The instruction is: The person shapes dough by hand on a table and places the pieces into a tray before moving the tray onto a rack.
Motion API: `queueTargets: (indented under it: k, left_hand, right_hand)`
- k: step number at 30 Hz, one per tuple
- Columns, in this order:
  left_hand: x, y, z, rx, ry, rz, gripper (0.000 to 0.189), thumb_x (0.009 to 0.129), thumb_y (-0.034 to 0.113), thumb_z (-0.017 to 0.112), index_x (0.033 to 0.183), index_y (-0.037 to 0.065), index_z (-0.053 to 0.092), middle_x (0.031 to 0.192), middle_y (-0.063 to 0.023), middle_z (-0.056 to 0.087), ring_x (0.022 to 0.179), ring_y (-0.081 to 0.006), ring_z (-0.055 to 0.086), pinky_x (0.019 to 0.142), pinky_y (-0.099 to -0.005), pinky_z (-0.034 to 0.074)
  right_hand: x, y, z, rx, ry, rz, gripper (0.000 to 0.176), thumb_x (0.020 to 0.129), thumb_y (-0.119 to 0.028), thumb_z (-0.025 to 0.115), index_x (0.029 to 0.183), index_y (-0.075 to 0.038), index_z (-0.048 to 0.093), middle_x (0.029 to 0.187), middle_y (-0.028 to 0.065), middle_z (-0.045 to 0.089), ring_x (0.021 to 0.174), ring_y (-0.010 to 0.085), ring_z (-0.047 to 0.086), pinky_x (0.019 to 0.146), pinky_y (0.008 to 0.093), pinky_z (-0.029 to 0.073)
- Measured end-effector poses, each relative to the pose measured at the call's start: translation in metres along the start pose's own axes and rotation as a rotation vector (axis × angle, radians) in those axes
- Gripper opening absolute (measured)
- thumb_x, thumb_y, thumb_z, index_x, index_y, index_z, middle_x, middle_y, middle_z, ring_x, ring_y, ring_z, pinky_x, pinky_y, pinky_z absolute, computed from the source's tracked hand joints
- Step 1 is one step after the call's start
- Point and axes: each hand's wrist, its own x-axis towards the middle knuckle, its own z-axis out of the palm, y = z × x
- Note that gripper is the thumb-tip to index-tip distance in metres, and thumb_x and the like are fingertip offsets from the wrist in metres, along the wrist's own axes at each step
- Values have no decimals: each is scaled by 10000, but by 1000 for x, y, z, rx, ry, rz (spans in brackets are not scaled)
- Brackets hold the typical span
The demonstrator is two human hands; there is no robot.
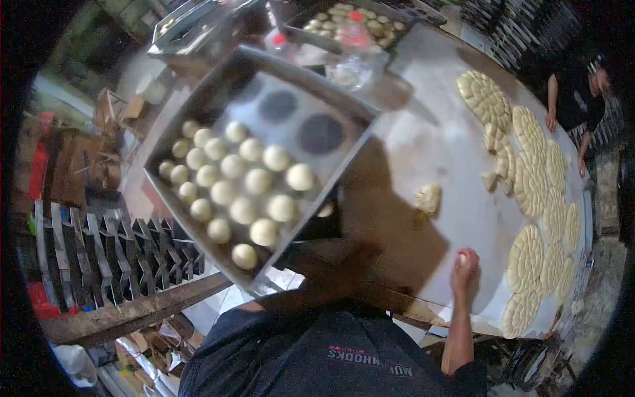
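My right hand (465, 266) is closed around a small pale dough ball just above the near edge of the metal worktable (423, 132). A square metal tray (198, 245) sits to the left and holds several rows of round dough balls (246, 178); its far half is bare. My left forearm runs in shadow up to the tray's near right edge. The left hand itself is hidden under that edge. A small lump of dough (428, 197) lies on the table between the tray and my right hand.
Several round clusters of flattened dough pieces (529, 172) cover the table's right side. Another person in dark clothes (575, 99) leans on the far right edge. A second tray of dough balls (354, 20) and plastic bottles (356, 33) stand at the back. Stacked metal moulds (112, 258) are on the left.
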Motion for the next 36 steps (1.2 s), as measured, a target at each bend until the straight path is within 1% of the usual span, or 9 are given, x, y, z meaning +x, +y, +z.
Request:
queueTargets:
  k: [3,5,7,10,14,19,21,29,36]
  left_hand:
    - [-40,86,-104,-255,-254,175,313,864,81,491,1150,-23,567,1080,-189,573,1055,-355,548,947,-439,449]
    - [-48,127,-197,-339,-274,437,368,914,123,494,1259,-1,512,1185,-200,561,1096,-337,549,966,-388,460]
    - [-39,108,-285,3,-79,558,358,865,96,532,1214,17,549,1191,-164,578,1128,-320,536,987,-403,436]
    - [-9,21,-397,464,374,201,406,707,-8,619,1110,39,605,1193,-143,588,1044,-314,569,936,-401,454]
    - [8,-130,-478,773,433,-81,238,656,1,635,894,15,645,1028,-145,625,1037,-362,558,885,-413,486]
    - [-2,-109,-480,770,247,-250,472,749,78,649,1217,48,590,1137,-194,575,1060,-393,546,937,-427,466]
    - [-4,-112,-478,648,401,-280,496,776,66,630,1265,56,550,1192,-217,545,1090,-395,548,960,-416,462]
    - [52,5,-440,795,333,91,550,773,111,697,1284,69,500,1269,-190,503,1168,-403,493,1001,-469,425]
    - [270,184,-256,288,-486,492,640,756,348,803,1273,76,541,1213,-134,587,1103,-263,571,940,-407,469]
  right_hand:
    - [2,125,-17,146,-377,390,110,863,-71,537,950,-47,600,898,73,606,812,222,612,742,382,517]
    - [34,89,-41,370,-438,977,141,877,-113,515,945,-71,631,837,40,583,765,166,591,646,383,526]
    - [56,18,-30,472,-299,669,199,925,-202,505,922,-82,663,773,31,564,740,149,574,580,364,509]
    - [132,-178,-32,215,-452,200,269,984,-192,484,1096,20,607,936,49,614,821,114,576,730,245,480]
    - [174,-413,-3,543,-167,-628,356,800,-70,650,1146,-10,587,1081,143,631,990,282,629,880,366,497]
    - [204,-556,113,633,-245,-1023,319,787,-183,707,1034,-7,610,1054,150,615,1026,333,605,914,426,479]
    - [204,-568,133,84,-473,-1109,325,793,-225,698,1021,-7,619,1051,139,617,1065,334,587,943,443,462]
    - [162,-279,17,242,71,-560,124,736,-93,644,821,-36,574,776,116,588,732,297,575,710,414,471]
    - [82,-41,15,261,114,39,82,746,-106,620,757,-46,565,693,130,568,676,291,578,640,430,465]
